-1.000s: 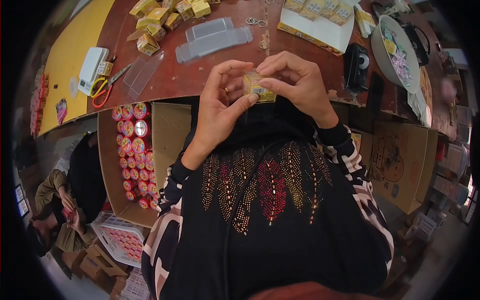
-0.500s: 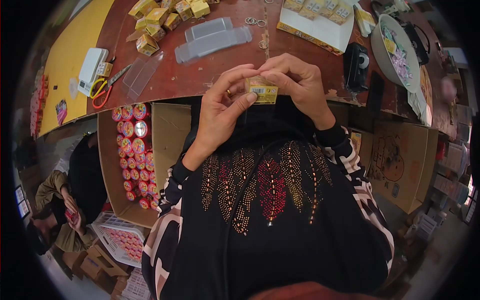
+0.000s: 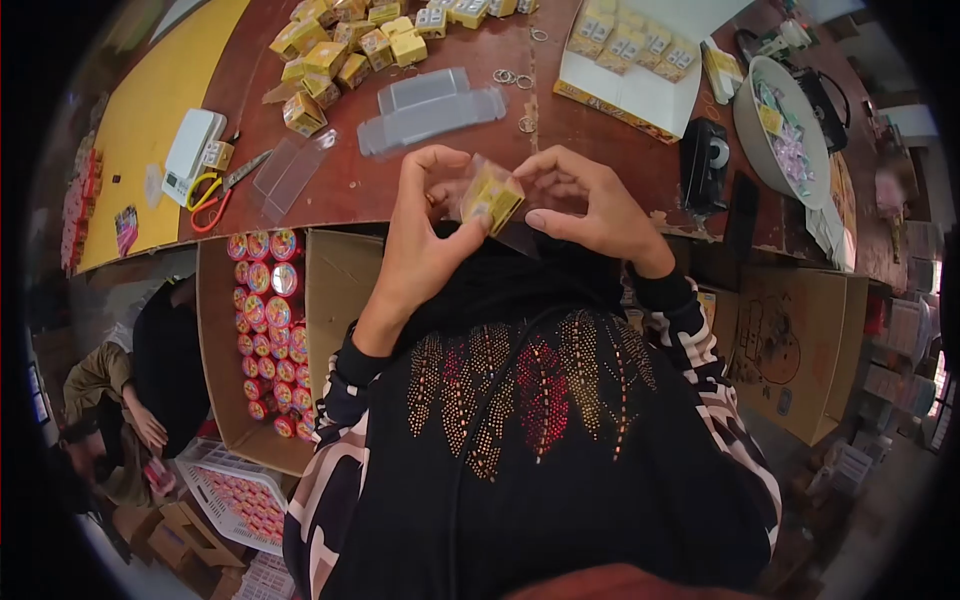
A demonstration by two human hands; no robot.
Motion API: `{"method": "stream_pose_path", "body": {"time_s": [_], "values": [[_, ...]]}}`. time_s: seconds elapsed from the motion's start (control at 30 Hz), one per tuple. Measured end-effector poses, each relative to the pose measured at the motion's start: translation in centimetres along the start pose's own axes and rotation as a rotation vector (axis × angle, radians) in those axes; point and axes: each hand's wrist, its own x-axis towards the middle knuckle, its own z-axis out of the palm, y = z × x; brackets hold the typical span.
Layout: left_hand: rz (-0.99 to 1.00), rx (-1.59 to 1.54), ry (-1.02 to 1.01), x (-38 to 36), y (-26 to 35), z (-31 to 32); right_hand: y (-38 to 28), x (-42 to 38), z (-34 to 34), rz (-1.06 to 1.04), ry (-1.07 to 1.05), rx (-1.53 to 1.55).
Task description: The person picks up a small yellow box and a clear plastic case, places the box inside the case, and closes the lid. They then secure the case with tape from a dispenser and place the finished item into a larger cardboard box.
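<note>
A small yellow box sits tilted between the thumb and fingers of my left hand, above the table's front edge. Clear plastic shows around the box, at its upper left and below it. My right hand is just right of the box, thumb and forefinger spread apart, fingertips close to the box's edge. Beyond my hands, flat clear plastic sleeves lie on the red table. Another clear sleeve lies to the left, by the scissors.
Yellow boxes are heaped at the back left. A display carton holds more. A tape dispenser and a bowl stand right; a small scale left. Below is a carton of red-lidded tubs. Another person's hand shows lower left.
The box has turned from upright to tilted and shifted slightly left in my left hand. My right hand has come off its top and spread its fingers.
</note>
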Motion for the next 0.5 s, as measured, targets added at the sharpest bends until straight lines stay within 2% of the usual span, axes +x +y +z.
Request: {"method": "stream_pose_path", "body": {"time_s": [0.03,0.07,0.1,0.13,0.2,0.27,0.3,0.37,0.5], "values": [[-0.032,0.083,-0.023,-0.2,0.9,0.2,-0.7,0.7,-0.8,-0.004,0.010,-0.007],[-0.026,0.080,-0.034,-0.1,1.0,0.2,-1.6,1.4,-1.7,-0.118,-0.128,-0.297],[0.008,0.250,-0.159,0.0,1.0,0.0,-2.3,1.9,-2.3,-0.229,-0.270,-0.588],[0.046,0.421,-0.279,0.1,1.0,-0.2,-2.8,2.3,-2.5,-0.229,-0.266,-0.595],[0.026,0.480,-0.296,0.2,1.0,-0.6,-3.8,3.4,-2.6,-0.255,-0.402,-0.657],[-0.118,0.419,-0.354,0.2,1.0,-1.3,-4.3,4.6,-4.9,-0.248,-0.183,-0.479],[-0.114,0.413,-0.352,0.1,0.8,-1.6,-3.5,5.7,-6.5,-0.146,0.047,-0.299],[-0.238,0.117,-0.280,-0.3,0.3,-2.0,0.6,8.6,-11.9,-0.194,0.523,-0.546],[-0.315,-0.029,-0.206,-0.2,-0.8,-2.7,2.8,13.8,-13.9,-0.179,0.522,-0.467]]}}
